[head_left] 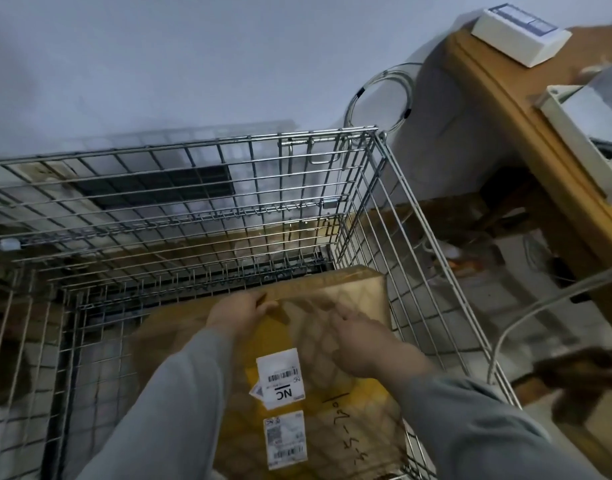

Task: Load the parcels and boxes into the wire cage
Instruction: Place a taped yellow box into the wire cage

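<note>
Grip: left hand pinched my stiff, bulky-looking cardboard box by its far edge, right hand lay flat, inside wire cage.

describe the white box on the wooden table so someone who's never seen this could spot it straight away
Start at the wire cage and look right to the brown wooden table. The white box lies flat at the table's far end, near the wall. It is small, with a blue printed panel on top, unlike the large brown parcel with barcode labels inside the cage.
</note>
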